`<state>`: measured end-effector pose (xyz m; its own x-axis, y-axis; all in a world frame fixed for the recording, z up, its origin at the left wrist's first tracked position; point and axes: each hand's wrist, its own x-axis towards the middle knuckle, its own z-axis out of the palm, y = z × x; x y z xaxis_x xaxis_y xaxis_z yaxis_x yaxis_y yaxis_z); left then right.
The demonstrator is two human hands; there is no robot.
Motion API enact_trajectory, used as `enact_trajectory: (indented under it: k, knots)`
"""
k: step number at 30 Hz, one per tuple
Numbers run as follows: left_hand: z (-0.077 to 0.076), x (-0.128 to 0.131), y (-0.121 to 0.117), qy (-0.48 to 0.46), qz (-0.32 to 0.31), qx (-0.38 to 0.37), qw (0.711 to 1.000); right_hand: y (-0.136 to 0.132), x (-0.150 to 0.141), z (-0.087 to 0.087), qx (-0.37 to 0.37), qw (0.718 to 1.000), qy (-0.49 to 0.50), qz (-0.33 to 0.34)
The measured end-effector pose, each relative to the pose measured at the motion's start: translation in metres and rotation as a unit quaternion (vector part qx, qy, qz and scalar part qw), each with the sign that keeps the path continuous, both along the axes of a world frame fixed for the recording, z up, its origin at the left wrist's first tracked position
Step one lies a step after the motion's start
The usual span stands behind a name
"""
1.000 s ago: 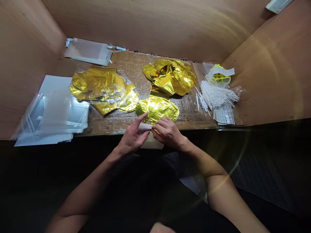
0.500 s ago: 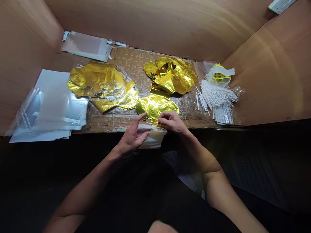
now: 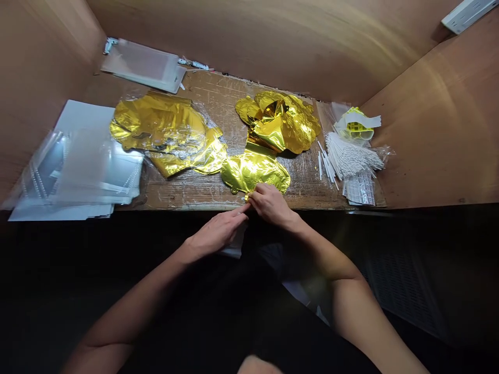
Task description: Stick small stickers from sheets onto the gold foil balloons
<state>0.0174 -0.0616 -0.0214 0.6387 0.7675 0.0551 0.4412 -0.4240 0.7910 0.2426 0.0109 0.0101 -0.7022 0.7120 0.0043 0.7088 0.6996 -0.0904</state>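
Note:
My left hand [image 3: 218, 231] is at the table's front edge, its fingers closed over a white sheet [image 3: 234, 246] that sticks out beneath the palm. The left fingertips meet those of my right hand [image 3: 271, 203]. My right hand is closed in a pinch beside the narrow tail of a gold foil balloon [image 3: 255, 169]; what its fingertips grip is hidden. This balloon lies flat, and its far end reaches a pile of crumpled gold foil balloons [image 3: 298, 124]. To the left lies a stack of gold foil balloons [image 3: 159, 124] in clear plastic.
Clear plastic bags and white sheets [image 3: 86, 171] overhang the front left edge. A heap of white paper sticks [image 3: 351, 156] lies right, beside a yellow tape holder [image 3: 356, 124] and printed sheets [image 3: 358, 188]. Clear sleeves [image 3: 142, 62] lie back left. Wooden walls [image 3: 273, 41] enclose the table.
My left hand has turned over the white sheet and moved slightly lower, covering most of it. My right hand has shifted left and down, so both hands' fingertips now meet.

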Motion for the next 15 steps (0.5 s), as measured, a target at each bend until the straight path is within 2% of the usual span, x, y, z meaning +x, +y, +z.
enact_trajectory:
  k: [4, 7, 12, 15]
  knots:
    - [-0.002, -0.003, 0.000, 0.003, -0.014, 0.004, 1.000, -0.003, 0.014, 0.010, -0.029, 0.998, 0.052, 0.001]
    - [0.004, -0.008, 0.001, -0.002, -0.024, 0.001, 1.000, 0.002, 0.019, 0.006, -0.036, 0.997, 0.070, 0.007]
    - [0.015, -0.013, 0.005, -0.031, -0.031, 0.002, 0.999, 0.028, 0.022, -0.004, -0.066, 0.992, 0.104, -0.026]
    - [0.015, -0.009, 0.009, -0.028, -0.037, 0.010, 0.999, 0.046, 0.023, -0.007, -0.125, 0.985, 0.116, -0.019]
